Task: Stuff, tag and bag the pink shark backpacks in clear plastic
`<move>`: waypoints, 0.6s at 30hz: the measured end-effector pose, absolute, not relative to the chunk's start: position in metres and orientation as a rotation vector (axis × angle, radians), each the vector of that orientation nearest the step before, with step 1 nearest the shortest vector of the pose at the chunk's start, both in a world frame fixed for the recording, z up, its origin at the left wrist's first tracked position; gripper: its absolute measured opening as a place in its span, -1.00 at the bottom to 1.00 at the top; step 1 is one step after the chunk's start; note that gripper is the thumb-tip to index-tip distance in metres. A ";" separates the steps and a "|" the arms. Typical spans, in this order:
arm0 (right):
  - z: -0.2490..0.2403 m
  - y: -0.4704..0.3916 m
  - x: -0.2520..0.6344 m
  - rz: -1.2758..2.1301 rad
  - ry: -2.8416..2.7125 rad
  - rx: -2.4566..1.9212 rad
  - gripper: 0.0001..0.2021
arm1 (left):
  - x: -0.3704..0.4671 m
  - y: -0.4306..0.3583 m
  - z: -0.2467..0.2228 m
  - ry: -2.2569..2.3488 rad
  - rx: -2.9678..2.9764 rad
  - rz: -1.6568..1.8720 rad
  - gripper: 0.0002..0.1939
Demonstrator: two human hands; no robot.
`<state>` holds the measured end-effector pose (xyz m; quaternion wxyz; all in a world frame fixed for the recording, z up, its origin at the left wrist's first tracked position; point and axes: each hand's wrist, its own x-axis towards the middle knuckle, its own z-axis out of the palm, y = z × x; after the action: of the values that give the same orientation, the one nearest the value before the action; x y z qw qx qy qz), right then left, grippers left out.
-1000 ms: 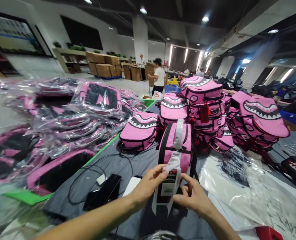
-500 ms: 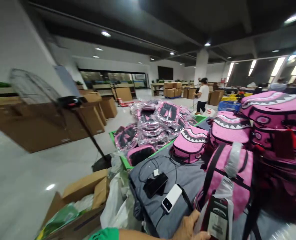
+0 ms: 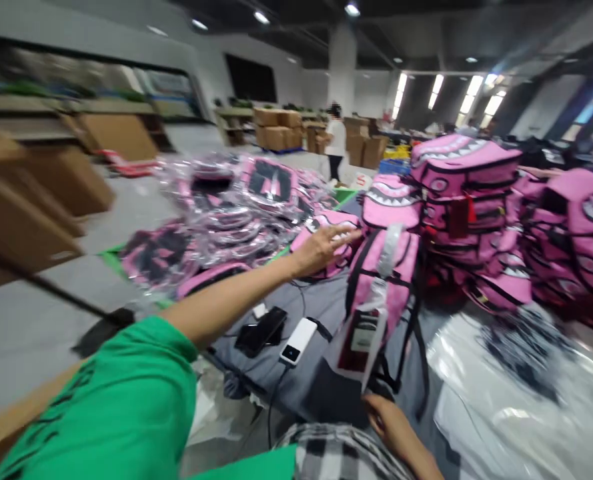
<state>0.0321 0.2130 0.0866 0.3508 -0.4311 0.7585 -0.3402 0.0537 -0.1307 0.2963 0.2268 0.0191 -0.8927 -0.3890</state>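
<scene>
My left hand (image 3: 326, 251) reaches across the table with its fingers stretched out, over a small pink bag (image 3: 337, 261) and beside the upper edge of a pink backpack (image 3: 401, 293). Whether its fingertips touch the backpack is unclear. The backpack lies with a plastic-wrapped handle and black straps showing. A dark red tag (image 3: 359, 340) in a clear sleeve rests at its near end. My right hand (image 3: 389, 423) is low in front of it, fingers closed at the lower end of a whitish plastic strip (image 3: 375, 347) that runs along the tag.
A white power bank (image 3: 299, 340) and a black phone (image 3: 262, 330) with cables lie on the grey cloth. Pink bags in clear plastic (image 3: 236, 227) are piled at left, more pink backpacks (image 3: 469, 173) stacked at right. Clear plastic bags (image 3: 531, 393) lie at lower right. A person (image 3: 335, 143) stands farther back.
My left hand has left the tag and moved forward over the small pink bag, fingers extended. My right hand has come into view. The view has swung to the right.
</scene>
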 end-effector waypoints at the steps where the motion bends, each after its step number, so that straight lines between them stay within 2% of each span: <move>1: 0.079 0.208 0.037 -0.797 1.994 -1.245 -0.70 | 0.032 -0.133 0.302 -2.484 -0.115 -0.806 -0.45; 3: 0.064 0.189 0.048 -0.790 1.989 -1.278 -0.59 | -0.009 -0.127 0.312 -2.467 -0.442 -0.450 -0.39; 6: 0.050 0.157 0.059 -0.880 1.989 -1.285 -0.57 | -0.053 -0.104 0.326 -2.413 -0.836 -0.275 -0.56; 10: 0.044 0.148 0.051 -0.996 2.221 -1.173 -0.63 | -0.063 -0.083 0.353 -2.387 -1.015 -0.436 -0.67; 14: 0.043 0.206 0.009 -1.129 2.506 -0.955 -0.61 | -0.016 -0.087 0.368 -2.423 -0.747 -0.783 -0.73; 16: 0.046 0.253 -0.022 -1.330 2.667 -0.670 -0.54 | 0.023 -0.089 0.348 -2.413 -0.548 -0.912 -0.73; 18: 0.057 0.301 -0.053 -1.603 2.814 -0.198 -0.48 | 0.064 -0.081 0.301 -2.373 -0.559 -0.835 -0.74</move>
<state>-0.0530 0.3013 0.0573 -0.0515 -0.0609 0.8662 -0.4933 0.0638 -0.0809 0.3008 0.2783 -0.2084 -0.8844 -0.3112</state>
